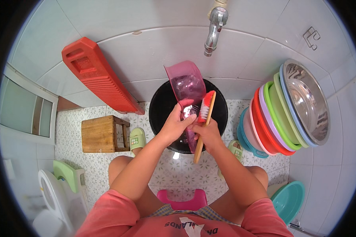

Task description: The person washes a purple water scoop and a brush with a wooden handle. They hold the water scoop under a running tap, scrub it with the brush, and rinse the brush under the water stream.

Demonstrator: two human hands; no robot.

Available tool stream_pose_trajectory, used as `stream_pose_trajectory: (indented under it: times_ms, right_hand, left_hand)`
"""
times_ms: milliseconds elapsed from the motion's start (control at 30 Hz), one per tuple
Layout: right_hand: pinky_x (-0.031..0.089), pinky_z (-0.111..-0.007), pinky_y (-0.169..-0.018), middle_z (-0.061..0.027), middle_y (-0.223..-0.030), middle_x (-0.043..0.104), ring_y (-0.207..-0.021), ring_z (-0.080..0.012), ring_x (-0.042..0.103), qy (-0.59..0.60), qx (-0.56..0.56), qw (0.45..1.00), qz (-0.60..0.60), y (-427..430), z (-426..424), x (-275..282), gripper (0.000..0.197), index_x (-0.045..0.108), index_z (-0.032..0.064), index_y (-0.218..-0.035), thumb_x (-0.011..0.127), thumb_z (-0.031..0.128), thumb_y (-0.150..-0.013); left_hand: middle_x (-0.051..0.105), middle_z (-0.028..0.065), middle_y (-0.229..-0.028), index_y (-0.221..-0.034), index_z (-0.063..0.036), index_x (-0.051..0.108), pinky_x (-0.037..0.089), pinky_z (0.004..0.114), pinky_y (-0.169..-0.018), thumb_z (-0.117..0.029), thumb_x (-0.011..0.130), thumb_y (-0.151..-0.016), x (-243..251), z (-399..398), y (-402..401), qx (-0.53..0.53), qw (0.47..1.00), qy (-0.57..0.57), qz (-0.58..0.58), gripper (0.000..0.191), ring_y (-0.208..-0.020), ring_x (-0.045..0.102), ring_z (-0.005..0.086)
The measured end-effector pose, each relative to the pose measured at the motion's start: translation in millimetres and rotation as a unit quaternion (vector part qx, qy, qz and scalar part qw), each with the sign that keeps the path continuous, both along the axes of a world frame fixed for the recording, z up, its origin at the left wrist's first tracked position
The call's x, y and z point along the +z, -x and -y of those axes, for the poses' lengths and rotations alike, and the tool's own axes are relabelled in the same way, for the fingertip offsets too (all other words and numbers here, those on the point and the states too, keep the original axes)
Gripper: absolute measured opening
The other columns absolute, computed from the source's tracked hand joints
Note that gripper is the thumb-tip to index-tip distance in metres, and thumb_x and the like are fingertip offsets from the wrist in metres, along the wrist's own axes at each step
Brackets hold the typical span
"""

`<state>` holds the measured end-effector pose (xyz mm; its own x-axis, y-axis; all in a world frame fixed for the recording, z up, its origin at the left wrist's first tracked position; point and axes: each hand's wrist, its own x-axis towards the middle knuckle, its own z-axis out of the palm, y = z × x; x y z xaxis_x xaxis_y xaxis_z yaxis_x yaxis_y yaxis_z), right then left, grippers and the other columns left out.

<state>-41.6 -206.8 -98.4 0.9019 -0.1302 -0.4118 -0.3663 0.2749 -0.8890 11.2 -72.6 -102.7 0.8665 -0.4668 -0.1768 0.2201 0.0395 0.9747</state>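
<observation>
A translucent pink plastic water dipper (187, 84) is tilted over a round black tub (157, 118), its scoop towards the wall. My left hand (175, 123) grips the dipper near where the scoop meets the handle. In my right hand (208, 134) is a scrub brush (207, 114) with a wooden back and red and white bristles. The bristles face left, close beside the dipper. My right fingers also lie against the dipper's handle, partly hiding it; whether they hold it too is unclear.
A chrome tap (214, 32) juts from the wall above. A red washboard (102, 75) leans at left behind a wooden stool (98, 134). Stacked basins (273, 115) stand at right, a teal basin (289, 203) at lower right. A pink plastic stool (182, 204) is between my legs.
</observation>
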Motion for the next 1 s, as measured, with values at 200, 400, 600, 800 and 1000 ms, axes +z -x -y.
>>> stream_pose_trajectory:
  times_ms: [200,400,600,800,1000]
  right_hand:
    - [0.050,-0.027,-0.052,-0.0053,-0.085,0.061,-0.074,-0.0147,0.060,0.012,0.046,0.998,-0.038,-1.7,15.2,20.7,0.028,0.058,0.0014,-0.098,0.073,0.009,-0.075]
    - [0.053,-0.034,-0.057,-0.0151,-0.086,0.066,-0.075,-0.0220,0.067,0.275,0.084,0.954,-0.080,-3.6,35.9,18.7,0.037,0.054,0.0012,-0.100,0.074,0.019,-0.075]
    - [0.048,-0.041,-0.084,-0.0189,-0.101,0.065,-0.095,-0.0343,0.064,0.317,0.006,0.947,0.047,-5.2,46.8,13.6,0.062,0.043,0.0067,-0.124,0.073,0.019,-0.071]
    - [0.049,-0.040,-0.085,-0.0198,-0.107,0.064,-0.095,-0.0363,0.064,0.305,0.017,0.941,0.141,-7.2,37.0,23.0,0.079,0.023,0.0160,-0.147,0.064,0.013,-0.079]
    - [0.050,-0.045,-0.074,-0.0247,-0.089,0.066,-0.077,-0.0403,0.064,0.348,0.020,0.932,0.100,-13.4,35.3,20.1,0.063,0.029,0.0221,-0.147,0.055,0.024,-0.090]
  left_hand:
    - [0.053,0.0065,-0.119,-0.123,-0.0069,0.046,0.048,0.029,-0.087,0.007,0.057,-0.083,-3.5,1.9,4.7,0.018,0.999,0.028,-0.018,0.044,-0.098,0.058,0.0148]
    - [0.058,0.0062,-0.113,-0.118,-0.0071,0.051,0.050,0.024,-0.075,0.008,0.055,-0.078,-5.0,-1.4,-1.4,0.095,0.994,0.024,-0.058,0.043,-0.085,0.059,0.0120]
    - [0.058,0.0063,-0.114,-0.121,-0.0087,0.050,0.052,0.023,-0.071,0.007,0.056,-0.079,11.9,1.7,3.7,0.063,0.986,0.045,-0.146,0.046,-0.084,0.061,0.0126]
    - [0.058,0.0058,-0.113,-0.125,-0.0080,0.047,0.053,0.025,-0.071,0.008,0.056,-0.077,19.6,2.0,5.0,0.046,0.985,0.028,-0.164,0.051,-0.086,0.065,0.0163]
    - [0.058,0.0047,-0.114,-0.125,-0.0084,0.047,0.053,0.025,-0.071,0.010,0.055,-0.075,21.8,4.3,7.8,0.034,0.988,0.020,-0.151,0.053,-0.086,0.063,0.0150]
